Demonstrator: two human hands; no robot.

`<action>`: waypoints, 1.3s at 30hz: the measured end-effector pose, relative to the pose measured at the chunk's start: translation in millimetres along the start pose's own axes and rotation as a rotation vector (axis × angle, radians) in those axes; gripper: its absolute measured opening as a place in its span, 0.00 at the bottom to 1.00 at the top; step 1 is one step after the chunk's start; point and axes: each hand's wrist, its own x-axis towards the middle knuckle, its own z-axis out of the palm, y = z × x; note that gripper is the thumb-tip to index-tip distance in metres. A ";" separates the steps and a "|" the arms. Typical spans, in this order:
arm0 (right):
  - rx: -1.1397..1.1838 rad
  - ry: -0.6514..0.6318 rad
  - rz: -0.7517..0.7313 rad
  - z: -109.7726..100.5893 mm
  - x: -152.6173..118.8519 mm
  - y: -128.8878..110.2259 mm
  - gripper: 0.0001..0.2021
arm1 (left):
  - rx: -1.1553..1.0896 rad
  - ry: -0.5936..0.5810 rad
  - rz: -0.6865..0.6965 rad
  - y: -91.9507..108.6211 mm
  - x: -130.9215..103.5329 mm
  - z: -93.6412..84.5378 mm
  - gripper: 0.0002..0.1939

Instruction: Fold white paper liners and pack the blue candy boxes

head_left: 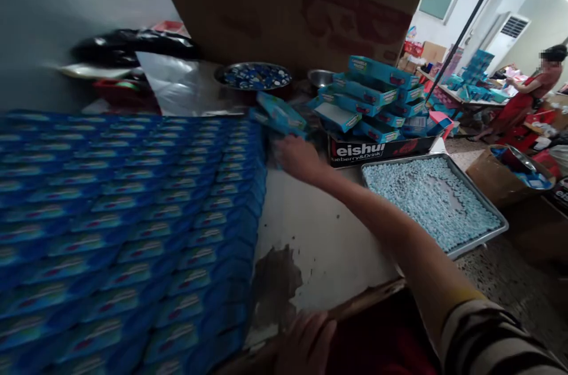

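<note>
My right hand [299, 159] reaches far across the table, its fingers closed on a blue box [281, 115] beyond the right rear corner of the rows of blue packets. Motion blurs the fingertips. My left hand [308, 339] rests at the table's near edge, fingers lying flat and nothing visible in it. Rows of blue packets [133, 215] cover the left side of the table. Right of my right hand, open blue boxes [366, 91] are piled on a dark printed carton [359, 150].
A metal tray [501, 230] of small pale-blue pieces lies at the right. Behind stand a bowl of blue-wrapped pieces [257, 76], a smaller metal bowl [320, 77] and a large cardboard box [284, 2]. A person in red [532, 91] is at another table.
</note>
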 end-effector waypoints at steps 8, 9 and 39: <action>0.204 -0.028 -0.089 42.0 -269.1 26.3 0.14 | -0.056 -0.033 -0.285 28.9 -3.1 -24.9 0.14; 0.238 0.013 -0.097 45.9 -277.4 33.0 0.14 | -0.039 -0.072 -0.293 36.0 -5.2 -29.9 0.14; 0.211 0.543 0.682 40.3 -589.3 6.8 0.10 | -0.053 -0.172 -0.395 0.2 111.6 51.7 0.28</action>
